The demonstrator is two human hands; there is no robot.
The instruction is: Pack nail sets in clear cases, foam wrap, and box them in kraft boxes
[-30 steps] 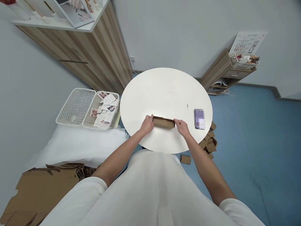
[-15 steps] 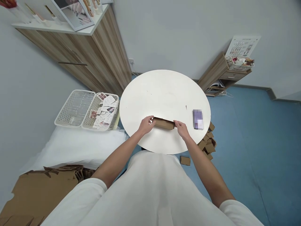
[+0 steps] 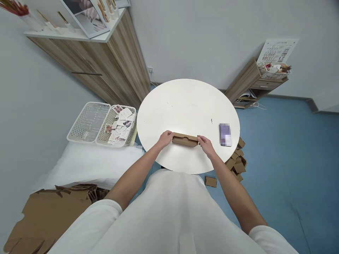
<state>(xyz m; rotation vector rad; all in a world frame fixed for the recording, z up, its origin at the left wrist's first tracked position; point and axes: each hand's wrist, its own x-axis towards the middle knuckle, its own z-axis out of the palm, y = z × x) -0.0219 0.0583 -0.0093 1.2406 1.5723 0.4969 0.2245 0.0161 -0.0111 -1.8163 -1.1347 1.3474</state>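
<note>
A small brown cardboard box rests on the white oval table close to its front edge. Its lid is folded partly over, and a curved notch shows in the lid's near edge. My left hand grips the box's left end between thumb and fingers. At the right end, my right hand pinches the lid corner. Further right on the table lies a blurred purple item.
Folded boxes are heaped on the floor right of the table, with one single box nearer. At left stand a basket of cards, a basket of clear items and flat cardboard sheets. A wooden cabinet stands behind.
The box's lid has come over toward me, covering the opening that showed before. Both hands stay at the box's ends. The whole view has shifted slightly.
</note>
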